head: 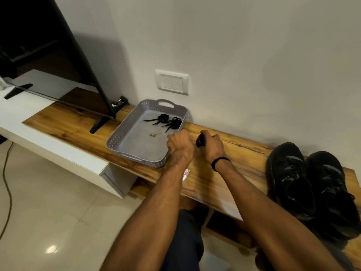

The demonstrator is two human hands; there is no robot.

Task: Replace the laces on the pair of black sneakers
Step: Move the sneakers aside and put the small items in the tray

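Our right hand grips a small black object over the long wooden bench. Our left hand curls beside the grey perforated plastic tray; we cannot tell if it holds anything. Two coiled black laces lie in the tray. The pair of black sneakers sits well apart on the bench.

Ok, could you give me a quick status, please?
Right hand grips small black object. Left hand curled by tray, grip unclear. Sneakers on bench, untouched. Lace bundles in tray.
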